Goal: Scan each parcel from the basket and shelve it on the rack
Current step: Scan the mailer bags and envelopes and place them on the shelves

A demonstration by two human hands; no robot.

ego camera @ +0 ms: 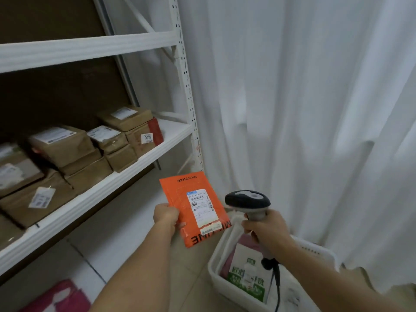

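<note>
My left hand (167, 216) pinches the left edge of a flat orange parcel (180, 194) printed MISTINE, its white shipping label facing up. My right hand (264, 230) grips the handle of a black and grey barcode scanner (247, 200), whose head sits just right of the parcel's label. Below the scanner stands the white basket (219, 278), holding a green and white parcel (246, 275) and a pink one (229, 264). The white rack (139, 163) is at the left, its lower shelf stacked with several brown cardboard parcels (60, 145).
A white curtain (304, 109) hangs along the right behind the basket. The scanner's black cable (278, 287) drops across the basket. A pink parcel (60, 298) lies on the tiled floor at bottom left. The shelf's right end (177, 129) is bare.
</note>
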